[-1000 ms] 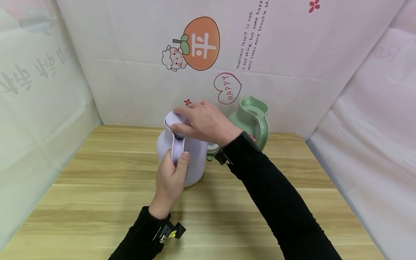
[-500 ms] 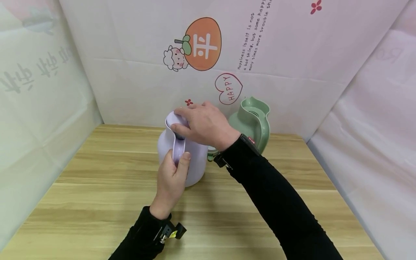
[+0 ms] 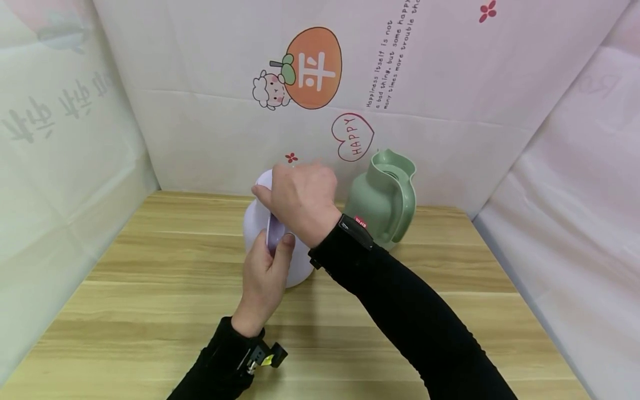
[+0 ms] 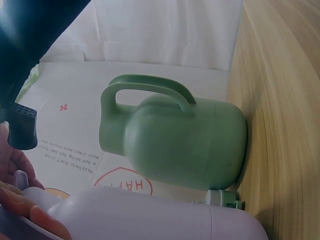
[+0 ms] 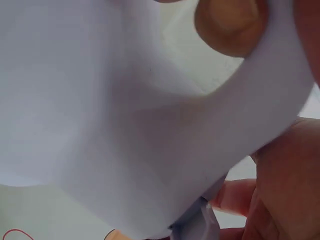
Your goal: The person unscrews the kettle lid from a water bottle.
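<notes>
A lavender thermos jug [image 3: 301,266] stands upright on the wooden table. My left hand [image 3: 262,283] grips its handle [image 3: 275,232], with the thumb along the near side. Over the jug's mouth is my right hand [image 3: 305,194], its fingers bent around the lavender lid. The right hand covers most of the lid in the head view; an edge of the lid [image 5: 196,226] shows beside the fingers in the right wrist view. Just behind and right of them, a green thermos jug [image 3: 380,194] stands upright, its mouth uncovered.
A small green and white stopper [image 4: 222,199] lies on the table [image 3: 175,289] beside the green jug, visible in the left wrist view. White printed sheets [image 3: 210,133] hang behind and at both sides of the table.
My right hand has turned on the lid, its wrist shifting left and slightly down, so more of the green jug shows. The left hand has kept its hold on the handle.
</notes>
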`<act>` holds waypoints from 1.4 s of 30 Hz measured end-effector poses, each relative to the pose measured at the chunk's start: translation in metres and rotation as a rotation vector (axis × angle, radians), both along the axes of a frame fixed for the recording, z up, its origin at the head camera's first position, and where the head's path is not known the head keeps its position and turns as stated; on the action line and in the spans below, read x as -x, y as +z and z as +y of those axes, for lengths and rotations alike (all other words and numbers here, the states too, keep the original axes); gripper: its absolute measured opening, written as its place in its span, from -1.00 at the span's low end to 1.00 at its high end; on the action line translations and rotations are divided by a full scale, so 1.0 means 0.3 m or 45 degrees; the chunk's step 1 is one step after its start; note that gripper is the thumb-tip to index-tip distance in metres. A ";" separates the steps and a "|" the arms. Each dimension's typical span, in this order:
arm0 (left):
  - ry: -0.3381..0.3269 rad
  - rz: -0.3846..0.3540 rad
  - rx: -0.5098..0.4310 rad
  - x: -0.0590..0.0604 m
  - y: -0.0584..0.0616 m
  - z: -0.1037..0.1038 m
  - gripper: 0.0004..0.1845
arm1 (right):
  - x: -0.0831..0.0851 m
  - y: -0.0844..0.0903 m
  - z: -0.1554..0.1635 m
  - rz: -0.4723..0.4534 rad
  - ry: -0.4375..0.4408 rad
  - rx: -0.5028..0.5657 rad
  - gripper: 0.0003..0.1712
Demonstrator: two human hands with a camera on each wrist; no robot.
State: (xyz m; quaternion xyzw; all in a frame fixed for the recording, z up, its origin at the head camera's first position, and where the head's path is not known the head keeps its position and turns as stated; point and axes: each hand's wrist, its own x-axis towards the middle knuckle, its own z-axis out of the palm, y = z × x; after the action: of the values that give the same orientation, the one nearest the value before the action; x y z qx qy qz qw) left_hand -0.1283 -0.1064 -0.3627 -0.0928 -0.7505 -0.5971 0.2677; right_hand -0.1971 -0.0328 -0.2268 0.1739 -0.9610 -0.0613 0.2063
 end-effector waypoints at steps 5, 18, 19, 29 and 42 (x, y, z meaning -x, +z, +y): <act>-0.005 0.006 0.004 -0.002 -0.001 0.000 -0.77 | -0.002 -0.008 0.000 -0.004 -0.009 -0.026 -0.31; -0.010 0.043 0.002 0.000 -0.006 0.002 -0.80 | 0.015 -0.025 0.033 0.020 0.117 0.132 -0.38; -0.008 0.045 0.000 0.000 -0.006 0.002 -0.81 | 0.015 -0.024 0.036 0.007 0.125 0.135 -0.39; -0.005 0.062 0.011 0.005 -0.009 0.001 -0.82 | 0.032 -0.011 0.071 -0.103 0.221 0.123 -0.46; 0.031 0.049 0.030 0.002 -0.006 0.001 -0.81 | 0.053 -0.003 0.098 -0.138 0.367 0.106 -0.48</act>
State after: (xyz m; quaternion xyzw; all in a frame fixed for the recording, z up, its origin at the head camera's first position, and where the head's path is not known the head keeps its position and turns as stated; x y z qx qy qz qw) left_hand -0.1288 -0.1060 -0.3646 -0.0984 -0.7533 -0.5829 0.2883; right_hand -0.2131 -0.0033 -0.2277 0.3043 -0.9375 0.0184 0.1679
